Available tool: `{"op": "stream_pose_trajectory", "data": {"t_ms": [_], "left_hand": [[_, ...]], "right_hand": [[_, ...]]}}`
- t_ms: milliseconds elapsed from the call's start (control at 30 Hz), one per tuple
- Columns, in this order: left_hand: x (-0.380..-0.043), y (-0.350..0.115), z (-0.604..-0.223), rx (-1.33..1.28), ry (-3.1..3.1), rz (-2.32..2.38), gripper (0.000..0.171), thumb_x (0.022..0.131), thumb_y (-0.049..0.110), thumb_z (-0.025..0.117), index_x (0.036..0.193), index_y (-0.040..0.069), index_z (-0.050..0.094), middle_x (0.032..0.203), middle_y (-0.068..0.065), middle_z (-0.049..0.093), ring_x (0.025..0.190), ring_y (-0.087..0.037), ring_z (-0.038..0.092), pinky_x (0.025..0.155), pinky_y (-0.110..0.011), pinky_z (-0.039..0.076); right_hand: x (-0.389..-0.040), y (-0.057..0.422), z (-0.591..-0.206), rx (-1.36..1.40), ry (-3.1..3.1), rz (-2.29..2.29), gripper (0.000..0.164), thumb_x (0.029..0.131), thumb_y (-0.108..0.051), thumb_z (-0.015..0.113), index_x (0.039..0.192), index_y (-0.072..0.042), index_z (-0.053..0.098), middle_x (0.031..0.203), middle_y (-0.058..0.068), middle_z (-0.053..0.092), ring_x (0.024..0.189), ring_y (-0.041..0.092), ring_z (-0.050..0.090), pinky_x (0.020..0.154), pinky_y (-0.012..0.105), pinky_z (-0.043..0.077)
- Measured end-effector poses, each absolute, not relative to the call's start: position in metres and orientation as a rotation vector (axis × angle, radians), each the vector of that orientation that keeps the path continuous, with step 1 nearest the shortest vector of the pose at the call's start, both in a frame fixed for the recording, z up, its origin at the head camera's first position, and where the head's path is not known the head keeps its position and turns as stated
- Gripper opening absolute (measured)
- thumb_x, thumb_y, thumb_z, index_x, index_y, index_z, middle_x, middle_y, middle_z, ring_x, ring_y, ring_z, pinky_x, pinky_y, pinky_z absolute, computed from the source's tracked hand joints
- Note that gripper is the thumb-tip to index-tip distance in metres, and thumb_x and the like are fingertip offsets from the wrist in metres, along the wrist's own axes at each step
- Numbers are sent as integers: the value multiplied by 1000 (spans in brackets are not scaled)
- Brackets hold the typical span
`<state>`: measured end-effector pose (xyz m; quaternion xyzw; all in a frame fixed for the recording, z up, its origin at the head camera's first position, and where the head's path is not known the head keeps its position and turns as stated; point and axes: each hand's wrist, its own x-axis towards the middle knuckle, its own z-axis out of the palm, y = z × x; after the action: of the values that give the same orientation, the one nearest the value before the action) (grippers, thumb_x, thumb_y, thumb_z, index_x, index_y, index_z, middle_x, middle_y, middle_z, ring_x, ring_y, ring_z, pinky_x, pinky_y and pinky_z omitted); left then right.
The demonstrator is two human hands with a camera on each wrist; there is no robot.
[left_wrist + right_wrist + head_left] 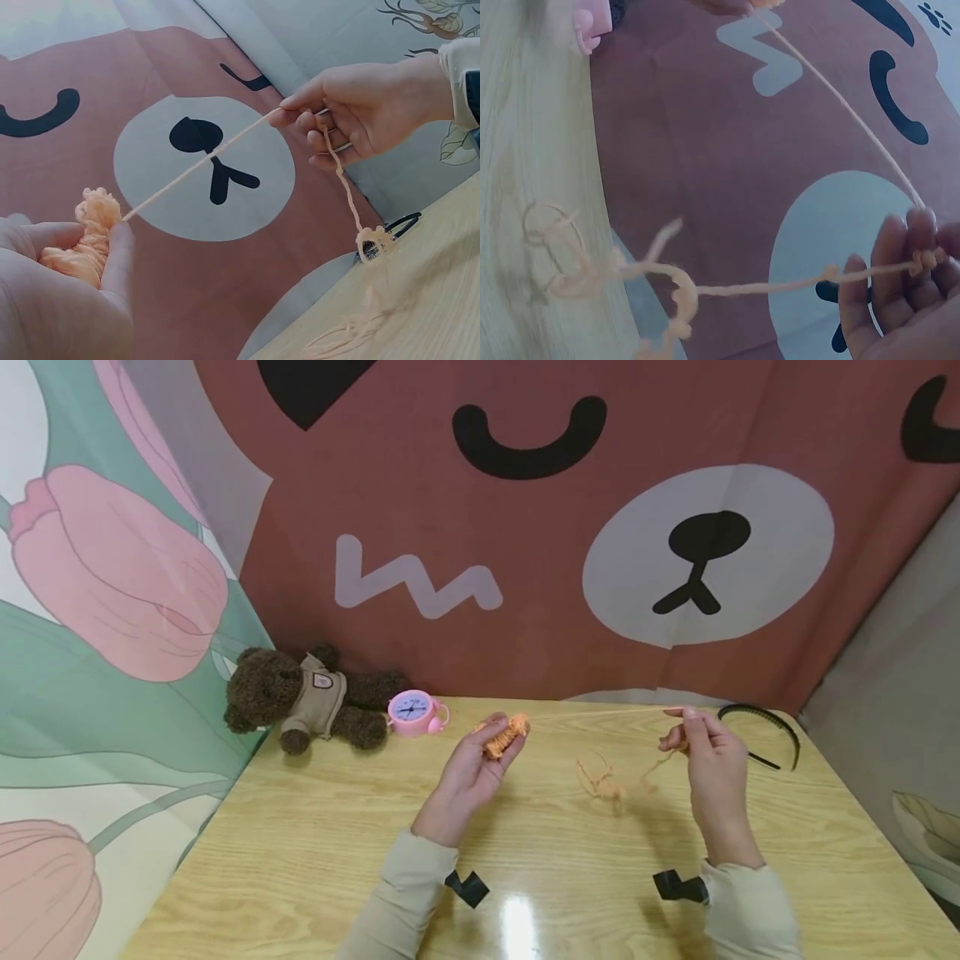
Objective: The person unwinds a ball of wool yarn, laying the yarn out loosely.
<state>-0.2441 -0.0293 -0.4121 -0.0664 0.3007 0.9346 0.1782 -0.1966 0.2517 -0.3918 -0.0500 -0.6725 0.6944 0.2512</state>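
A small wound bundle of orange yarn [504,737] is held between the thumb and fingers of my left hand [474,767], above the table. From it a strand of yarn [196,166] runs taut to my right hand [714,768], which pinches it between thumb and fingertip. The strand's other part passes through the right hand's fingers and hangs down. Below, a loose tangle of yarn [602,783] lies on the table, between the two hands; in the right wrist view the hanging yarn [682,292] looks looped and kinked.
A brown teddy bear [318,697] lies at the table's back left, beside a pink alarm clock [412,712]. A black headband [787,735] rests at the back right. A printed curtain [420,652] stands behind the wooden table [315,827].
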Motion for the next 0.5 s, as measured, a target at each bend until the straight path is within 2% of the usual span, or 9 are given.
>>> {"op": "stream_pose_trajectory", "data": {"t_ms": [200, 500], "left_hand": [[-245, -29, -412, -191, 856, 2635, 9, 104, 5, 50, 111, 11, 49, 121, -11, 49, 106, -18, 63, 86, -23, 63], [-249, -31, -414, -313, 751, 2765, 7, 103, 1, 52, 106, 7, 50, 115, -14, 57, 99, -20, 69, 93, -25, 61]], "right_hand": [[-199, 259, -390, -201, -1470, 1986, 38, 103, -29, 60, 105, 8, 69, 66, 3, 58, 57, 14, 61, 61, 21, 59], [-196, 269, -386, -198, -1229, 2012, 33, 103, -26, 60, 102, 6, 68, 65, 4, 60, 53, 15, 62, 56, 21, 56]]}}
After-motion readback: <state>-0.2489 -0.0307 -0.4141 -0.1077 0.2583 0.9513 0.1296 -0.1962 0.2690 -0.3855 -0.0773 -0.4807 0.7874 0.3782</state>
